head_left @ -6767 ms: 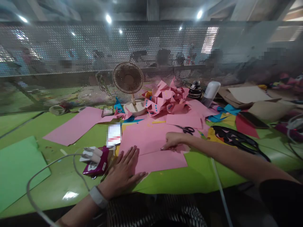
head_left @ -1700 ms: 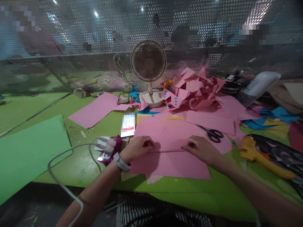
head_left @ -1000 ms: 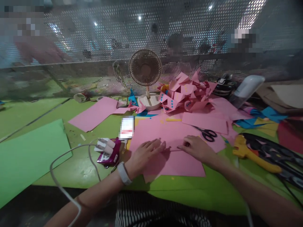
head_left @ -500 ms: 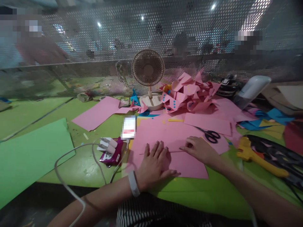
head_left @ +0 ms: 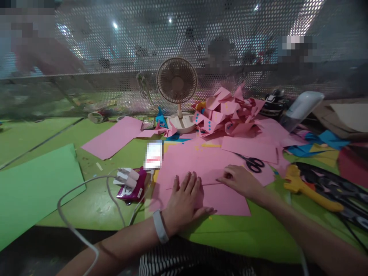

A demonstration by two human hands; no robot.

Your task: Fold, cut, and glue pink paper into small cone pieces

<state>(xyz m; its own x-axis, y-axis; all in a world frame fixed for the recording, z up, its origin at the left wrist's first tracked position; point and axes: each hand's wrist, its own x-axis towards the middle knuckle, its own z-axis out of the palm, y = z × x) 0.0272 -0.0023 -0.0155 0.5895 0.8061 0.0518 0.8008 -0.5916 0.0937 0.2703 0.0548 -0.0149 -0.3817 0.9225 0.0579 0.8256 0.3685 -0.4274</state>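
A folded pink paper sheet (head_left: 227,199) lies on the green table (head_left: 86,199) in front of me. My left hand (head_left: 185,199) rests flat on its left part, fingers spread, a white band on the wrist. My right hand (head_left: 240,180) presses its fingertips on the fold line at the sheet's middle right. Black-handled scissors (head_left: 251,163) lie just beyond my right hand.
A small fan (head_left: 176,86) stands at the back beside a heap of folded pink paper shapes (head_left: 227,113). A magenta power block with white plugs (head_left: 129,182) and a cable (head_left: 77,234) sit left. A green sheet (head_left: 31,188), a yellow tool (head_left: 310,189) and coloured scraps surround.
My left hand went from a fist on the fold to lying flat and open on the sheet's near left part. My right hand stayed on the fold line.
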